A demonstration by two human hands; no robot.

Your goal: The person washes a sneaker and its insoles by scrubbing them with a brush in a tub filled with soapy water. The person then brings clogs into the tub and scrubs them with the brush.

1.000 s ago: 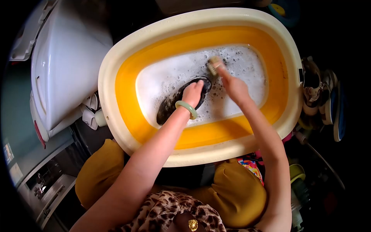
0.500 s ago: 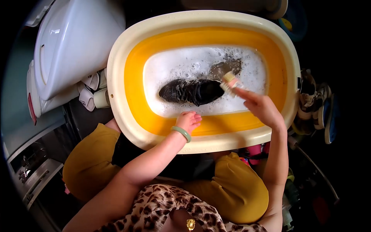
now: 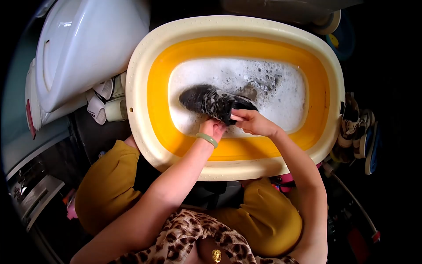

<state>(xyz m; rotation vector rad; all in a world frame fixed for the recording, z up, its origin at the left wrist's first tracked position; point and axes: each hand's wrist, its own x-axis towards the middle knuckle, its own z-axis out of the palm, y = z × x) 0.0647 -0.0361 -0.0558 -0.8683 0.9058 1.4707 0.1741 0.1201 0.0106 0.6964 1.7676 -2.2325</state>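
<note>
The black shoe sits inside the oval basin, partly in the white suds. Its long axis runs left to right, roughly along the basin's length, with the toe at my left and the opening at my right; the opening end lies slightly nearer to me. My 2 hands are both on the near side. My left hand touches the near edge around the shoe's middle; its fingertips are hidden beneath, so I cannot tell whether they are closed. From this hand, the toe lies forward and to the left. My right hand is the nearer of the 2 to the opening, and its bent fingers grasp the collar there, with the shoe body extending to the left. Edges: the toe points at the left wall, and the near orange wall passes just behind my wrists. Clearance: the widest open room is on the right, with a further band of suds between the shoe and the far wall. The green bangle sits on my left wrist, near the near wall.
</note>
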